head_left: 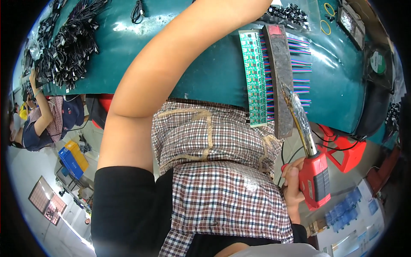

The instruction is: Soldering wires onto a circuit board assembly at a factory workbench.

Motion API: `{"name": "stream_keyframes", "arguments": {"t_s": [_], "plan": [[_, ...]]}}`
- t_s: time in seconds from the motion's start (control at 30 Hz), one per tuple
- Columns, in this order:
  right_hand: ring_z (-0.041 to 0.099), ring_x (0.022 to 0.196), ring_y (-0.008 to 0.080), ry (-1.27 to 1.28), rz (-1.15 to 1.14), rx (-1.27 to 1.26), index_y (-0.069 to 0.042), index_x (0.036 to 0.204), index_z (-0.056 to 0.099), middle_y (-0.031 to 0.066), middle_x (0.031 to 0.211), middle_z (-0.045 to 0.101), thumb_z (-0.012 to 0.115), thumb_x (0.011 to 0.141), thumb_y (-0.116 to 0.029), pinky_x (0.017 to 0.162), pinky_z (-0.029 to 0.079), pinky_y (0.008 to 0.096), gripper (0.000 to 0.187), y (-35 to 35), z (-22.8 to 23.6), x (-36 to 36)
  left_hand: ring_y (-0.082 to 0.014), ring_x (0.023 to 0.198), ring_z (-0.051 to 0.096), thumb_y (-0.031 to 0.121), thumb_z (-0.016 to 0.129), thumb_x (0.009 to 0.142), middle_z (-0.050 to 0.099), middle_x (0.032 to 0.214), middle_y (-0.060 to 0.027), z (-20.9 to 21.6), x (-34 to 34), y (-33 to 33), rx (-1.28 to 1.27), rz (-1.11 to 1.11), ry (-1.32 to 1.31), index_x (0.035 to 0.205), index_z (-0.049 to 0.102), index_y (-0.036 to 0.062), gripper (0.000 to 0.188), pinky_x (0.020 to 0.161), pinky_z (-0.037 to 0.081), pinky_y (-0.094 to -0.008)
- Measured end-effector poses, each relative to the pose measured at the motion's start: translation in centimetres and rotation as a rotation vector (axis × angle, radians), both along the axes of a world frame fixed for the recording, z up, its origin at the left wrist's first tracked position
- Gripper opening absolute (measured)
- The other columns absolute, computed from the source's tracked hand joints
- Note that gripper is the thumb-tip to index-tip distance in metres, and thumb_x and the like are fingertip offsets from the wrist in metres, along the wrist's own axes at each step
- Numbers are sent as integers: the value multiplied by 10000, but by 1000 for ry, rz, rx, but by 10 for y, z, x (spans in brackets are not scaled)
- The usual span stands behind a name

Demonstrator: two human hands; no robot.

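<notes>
My right hand (293, 185) is wrapped round the red and black handle of a soldering gun (316, 177). Its long metal barrel points away from me, with the tip over a dark, worn bar (280, 81). The bar lies across several thin coloured wires (300, 64), which run from a strip of green circuit boards (256, 81) on its left side. My left forearm (171, 55) reaches across the bench toward the upper right. The left hand lies beyond the top edge, so its fingers do not show.
Bundles of black cables (75, 47) lie on the green bench (209, 81) at left; small black connectors (289, 15) are heaped at the back right. A fan (379, 63) stands at the right. A red stool (342, 150) is below the bench. Another person (43, 120) works at far left.
</notes>
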State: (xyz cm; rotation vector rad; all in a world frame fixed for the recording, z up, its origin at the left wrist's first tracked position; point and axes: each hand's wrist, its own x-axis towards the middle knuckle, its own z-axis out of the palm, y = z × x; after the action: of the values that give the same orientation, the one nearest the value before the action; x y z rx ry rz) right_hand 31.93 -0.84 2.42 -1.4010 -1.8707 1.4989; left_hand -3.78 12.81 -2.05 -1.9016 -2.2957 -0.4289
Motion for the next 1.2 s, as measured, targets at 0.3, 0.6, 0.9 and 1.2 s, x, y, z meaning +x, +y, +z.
{"name": "stream_keyframes", "arguments": {"t_s": [0.3, 0.6, 0.9, 1.2], "plan": [[356, 524, 85, 25, 97, 56, -37, 872, 455, 50, 752, 428, 548, 930, -39, 543, 412, 278, 110, 7, -2, 0, -326, 697, 696, 134, 639, 758, 694, 731, -173, 11, 0, -20, 167, -141, 31, 746, 725, 24, 140, 650, 551, -446], [364, 507, 78, 70, 40, 15, -41, 887, 441, 51, 755, 431, 541, 927, -23, 528, 410, 270, 109, 8, 1, -4, -96, 723, 679, -10, 739, 805, 697, 807, -37, 15, 26, -126, 185, -142, -741, 900, 730, -5, 95, 661, 556, -218], [375, 502, 87, 12, 212, 28, -44, 903, 426, 54, 747, 429, 533, 931, -19, 539, 409, 274, 114, 15, 0, -5, -119, 735, 692, -76, 721, 780, 698, 865, -76, -11, 57, -157, 178, -106, -980, 877, 714, -22, 111, 650, 578, -219], [389, 509, 87, 0, 193, 37, -13, 958, 462, 62, 781, 453, 540, 935, -15, 543, 412, 280, 81, 10, -2, -6, -122, 723, 693, -66, 727, 773, 697, 842, -75, -17, 60, -154, 174, -89, -993, 876, 711, -22, 113, 648, 581, -223]]}}
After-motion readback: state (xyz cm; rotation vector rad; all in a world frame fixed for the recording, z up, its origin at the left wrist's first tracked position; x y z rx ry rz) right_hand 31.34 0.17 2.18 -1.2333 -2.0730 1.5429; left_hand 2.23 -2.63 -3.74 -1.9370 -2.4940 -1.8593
